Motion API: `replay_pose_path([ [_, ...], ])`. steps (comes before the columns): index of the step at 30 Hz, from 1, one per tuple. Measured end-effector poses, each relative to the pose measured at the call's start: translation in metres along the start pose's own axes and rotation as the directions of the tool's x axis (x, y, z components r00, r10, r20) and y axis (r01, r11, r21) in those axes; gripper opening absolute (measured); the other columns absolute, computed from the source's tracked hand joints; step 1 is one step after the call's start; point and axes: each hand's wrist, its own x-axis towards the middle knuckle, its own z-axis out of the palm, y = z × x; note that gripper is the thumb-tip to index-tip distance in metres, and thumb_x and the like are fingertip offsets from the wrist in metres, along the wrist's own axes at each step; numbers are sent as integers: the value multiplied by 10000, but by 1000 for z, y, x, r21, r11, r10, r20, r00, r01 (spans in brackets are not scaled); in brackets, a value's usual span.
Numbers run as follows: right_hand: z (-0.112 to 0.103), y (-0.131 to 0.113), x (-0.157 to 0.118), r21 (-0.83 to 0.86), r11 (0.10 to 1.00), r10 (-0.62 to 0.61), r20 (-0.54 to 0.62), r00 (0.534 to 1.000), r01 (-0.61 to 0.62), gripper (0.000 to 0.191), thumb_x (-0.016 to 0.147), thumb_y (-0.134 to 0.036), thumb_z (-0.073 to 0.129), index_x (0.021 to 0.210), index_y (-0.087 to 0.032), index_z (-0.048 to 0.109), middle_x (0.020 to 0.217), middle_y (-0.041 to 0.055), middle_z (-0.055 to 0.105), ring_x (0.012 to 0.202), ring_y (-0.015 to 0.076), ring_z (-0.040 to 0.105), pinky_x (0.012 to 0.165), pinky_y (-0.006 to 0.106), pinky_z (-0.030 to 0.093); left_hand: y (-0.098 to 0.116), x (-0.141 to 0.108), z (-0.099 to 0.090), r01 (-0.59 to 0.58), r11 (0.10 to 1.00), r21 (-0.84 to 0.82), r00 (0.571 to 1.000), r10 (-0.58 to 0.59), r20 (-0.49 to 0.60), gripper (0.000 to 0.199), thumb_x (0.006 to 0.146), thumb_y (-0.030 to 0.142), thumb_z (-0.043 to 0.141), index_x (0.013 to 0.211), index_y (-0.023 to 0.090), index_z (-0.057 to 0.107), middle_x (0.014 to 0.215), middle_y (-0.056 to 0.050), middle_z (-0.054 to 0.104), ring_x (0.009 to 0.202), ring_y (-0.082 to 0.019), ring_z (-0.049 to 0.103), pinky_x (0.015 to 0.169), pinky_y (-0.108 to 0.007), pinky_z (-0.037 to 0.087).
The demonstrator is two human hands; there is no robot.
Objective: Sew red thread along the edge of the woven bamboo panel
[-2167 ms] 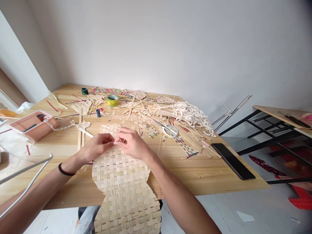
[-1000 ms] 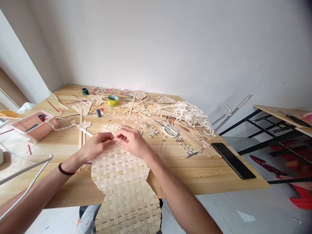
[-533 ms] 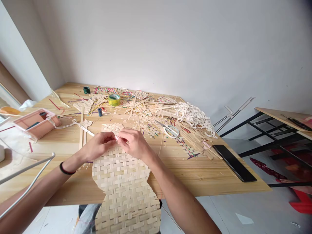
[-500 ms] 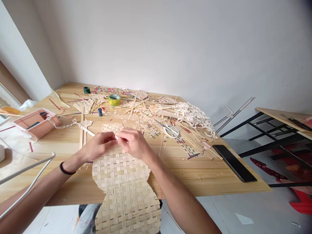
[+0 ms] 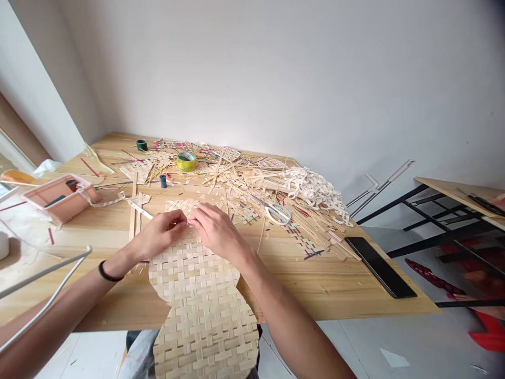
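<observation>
Mat over tbl agst wall

The left grip and right grip are bare, with slender fingers and short-looking nails too small to make out well; both forearms are uncovered. A thin black band circles the left wrist. Pale grey-blue clothing with darker cloth beside it shows low down.

Soft daylight from the left, dark upper-right corner, blurry right edge.
</observation>
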Motion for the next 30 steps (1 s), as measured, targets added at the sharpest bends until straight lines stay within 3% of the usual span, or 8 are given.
replay_pose_path([
  [7, 1, -3, -1, -80, 997, -26, -17, 1000, 25, 225, 1069, -200, 506, 892, -157, 637, 904, 69, 676, 836, 192, 581, 768, 343, 391, -5, 1, 1, 2, 998, 60, 1000, -1, -7, 351, 928, 508, 463, 813, 187, 546, 701, 8, 548, 640, -165, 450, 594, -292, 346],
  [16, 13, 0, -2, -117, 993, 30, -21, 999, -32, 456, 1118, -316, 460, 708, -172, 600, 679, 18, 640, 646, 145, 517, 695, 349, 294, -3, 1, -1, -11, 997, 79, 1000, 13, -19, 294, 892, 447, 453, 830, 184, 568, 713, -5, 580, 656, -180, 488, 598, -296, 358],
  [25, 6, -10, 0, -61, 995, 74, -18, 997, -75, 220, 1041, -194, 416, 903, -168, 585, 911, 87, 661, 817, 208, 555, 759, 355, 383, -1, 0, -1, -15, 997, 76, 999, 17, -28, 335, 917, 486, 461, 796, 186, 548, 682, 6, 544, 642, -170, 461, 589, -293, 348],
  [30, 8, -8, -1, 11, 998, 67, -30, 997, -67, 205, 1057, -187, 411, 923, -177, 566, 945, 86, 658, 830, 202, 557, 768, 345, 410, -2, 0, -1, -35, 996, 85, 999, 37, -29, 339, 935, 480, 454, 790, 187, 542, 681, 10, 536, 640, -166, 446, 594, -295, 338],
])
